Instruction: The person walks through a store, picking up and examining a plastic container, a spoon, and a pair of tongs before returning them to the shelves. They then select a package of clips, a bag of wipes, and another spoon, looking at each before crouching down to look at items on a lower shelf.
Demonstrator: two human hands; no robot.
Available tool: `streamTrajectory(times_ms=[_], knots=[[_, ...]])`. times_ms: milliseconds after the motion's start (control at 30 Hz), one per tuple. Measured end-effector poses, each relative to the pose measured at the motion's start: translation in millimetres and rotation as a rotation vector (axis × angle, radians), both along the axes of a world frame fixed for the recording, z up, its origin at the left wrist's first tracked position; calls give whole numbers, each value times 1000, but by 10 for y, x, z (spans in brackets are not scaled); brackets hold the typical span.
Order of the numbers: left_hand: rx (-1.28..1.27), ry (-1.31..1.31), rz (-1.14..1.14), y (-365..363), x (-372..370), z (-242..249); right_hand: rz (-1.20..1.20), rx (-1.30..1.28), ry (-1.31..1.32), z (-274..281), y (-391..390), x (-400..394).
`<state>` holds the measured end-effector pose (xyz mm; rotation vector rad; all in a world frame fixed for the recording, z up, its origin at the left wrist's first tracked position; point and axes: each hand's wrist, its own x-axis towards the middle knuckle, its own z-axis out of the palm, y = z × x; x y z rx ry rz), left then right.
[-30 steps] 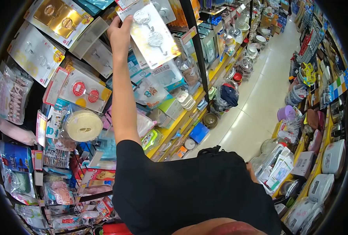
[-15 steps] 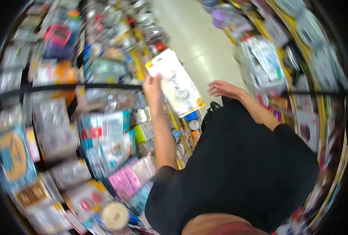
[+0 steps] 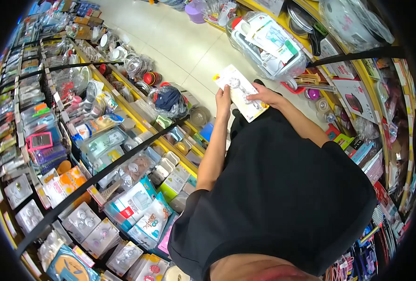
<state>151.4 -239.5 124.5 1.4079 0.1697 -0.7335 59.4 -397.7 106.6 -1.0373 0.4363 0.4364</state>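
Observation:
A white card package (image 3: 238, 89) with yellow corners and a metal item on its front is held in front of my body, over the aisle. My left hand (image 3: 223, 99) pinches its left edge. On the opposite edge, my right hand (image 3: 265, 95) has its fingers closed on the card, partly over the pictured item. The package lies tilted, its upper end pointing away to the left. What exactly the metal item is cannot be made out.
Shelves with yellow edges (image 3: 144, 125) full of packaged goods run along the left. On the right, a wrapped plastic basin (image 3: 271, 47) juts out beside more shelves. A tiled floor (image 3: 184, 51) runs between. A bag of dark items (image 3: 169, 100) sits by the left shelf.
My right hand has moved to the package and taken hold of its right edge. The package has come nearer my body, and the view has turned, showing more of the left shelves.

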Motion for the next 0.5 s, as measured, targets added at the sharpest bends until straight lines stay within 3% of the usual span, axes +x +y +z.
streamTrajectory(times_ms=[100,167,267,300,400,433,500], knots=[[8,83,17,-383,105,-198,-127,97,86,17,-342,70],[28,121,50,-674,201,-439,-228,387,131,-457,-591,119],[188,95,-225,-880,407,-973,-330,617,259,-823,-862,111],[145,161,-207,-1048,448,-940,-311,774,214,-1085,-947,80],[25,324,-159,-1468,493,-1215,-525,807,274,-1130,-1106,26],[-23,360,-162,-1576,489,-1331,-629,746,284,-1195,-1126,-20],[49,313,-194,-1725,557,-1592,-582,447,309,-1349,-1194,-106]])
